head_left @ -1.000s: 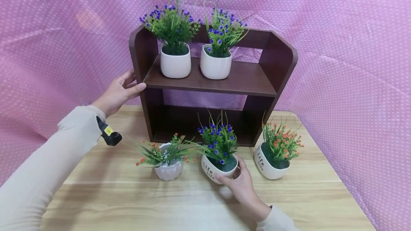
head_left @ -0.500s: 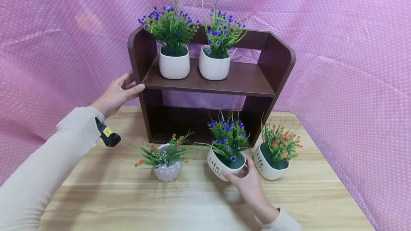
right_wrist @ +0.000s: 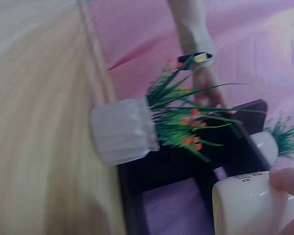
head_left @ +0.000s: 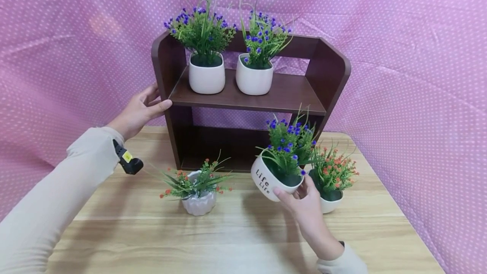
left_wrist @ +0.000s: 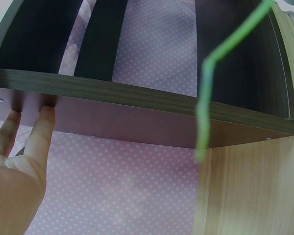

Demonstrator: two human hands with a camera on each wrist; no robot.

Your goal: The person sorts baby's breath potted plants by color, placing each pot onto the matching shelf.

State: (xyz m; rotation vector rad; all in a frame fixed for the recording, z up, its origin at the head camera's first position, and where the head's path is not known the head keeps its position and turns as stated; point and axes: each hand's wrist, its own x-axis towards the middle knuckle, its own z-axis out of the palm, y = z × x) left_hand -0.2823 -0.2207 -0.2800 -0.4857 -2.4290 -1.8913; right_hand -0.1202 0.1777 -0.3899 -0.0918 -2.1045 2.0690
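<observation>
I see the wooden table point(head_left: 125, 223) carrying the dark shelf unit point(head_left: 331, 71), my left hand point(head_left: 138, 111) resting on its left side panel with fingers straight. My right hand point(head_left: 304, 204) grasps the blue-flowered Life pot point(head_left: 266, 176), tilted and lifted clear of the table, just left of the orange-flowered pot point(head_left: 332, 200), in front of the shelf's lower opening

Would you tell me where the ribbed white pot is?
In the head view, the ribbed white pot stands on the table, front left of the shelf.
</observation>
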